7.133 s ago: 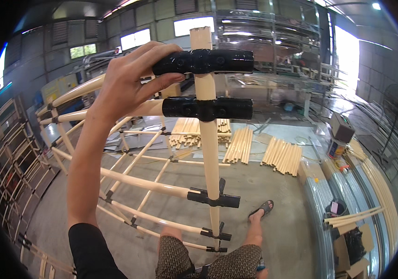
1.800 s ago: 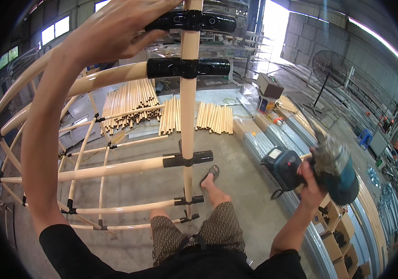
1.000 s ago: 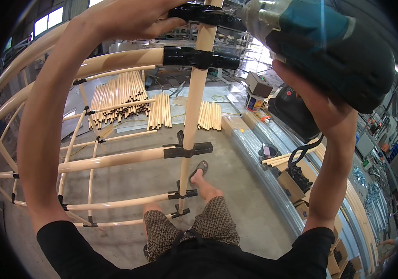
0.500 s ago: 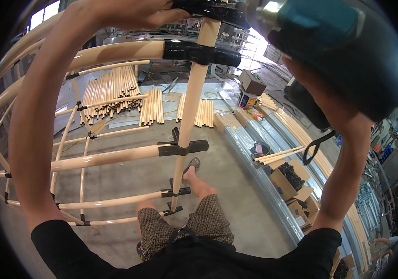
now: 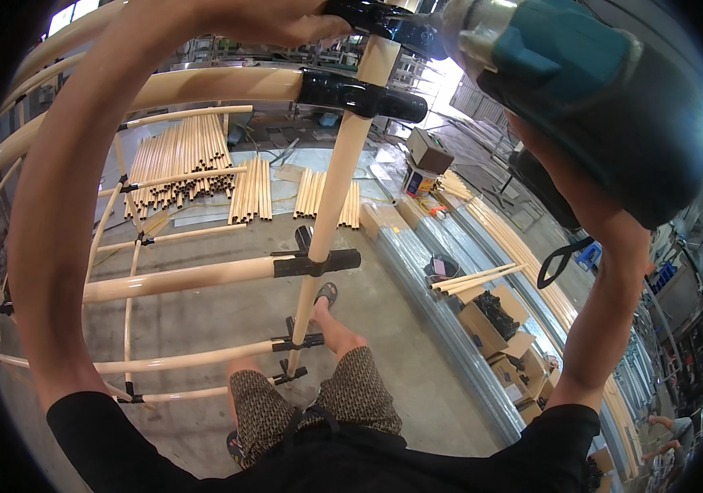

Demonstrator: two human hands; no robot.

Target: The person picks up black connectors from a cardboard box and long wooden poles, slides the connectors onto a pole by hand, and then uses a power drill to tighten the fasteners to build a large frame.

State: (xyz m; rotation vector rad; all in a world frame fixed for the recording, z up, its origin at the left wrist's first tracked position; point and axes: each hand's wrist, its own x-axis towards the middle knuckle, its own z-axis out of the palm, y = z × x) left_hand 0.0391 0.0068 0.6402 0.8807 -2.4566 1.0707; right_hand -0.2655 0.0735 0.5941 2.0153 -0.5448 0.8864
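Observation:
My left hand is raised at the top of the view and closed around a shiny black pipe joint on the upright; part of its fingers lies out of sight. My right hand grips a teal and black cordless drill, whose nose points left with the bit at that joint. A cream upright pipe runs down from there through a second black joint and several lower ones. Cream crosspipes branch off to the left, making a rack frame.
Bundles of cream pipes lie on the floor ahead. Long wrapped metal profiles stretch along the right, with open cardboard boxes of black joints beside them. A strap loop hangs below the drill. Another person's arm shows at lower right.
My view has shifted slightly, so the floor items and lower frame sit further left. The drill and joint appear a little lower and more fully in view. Both hands keep their holds.

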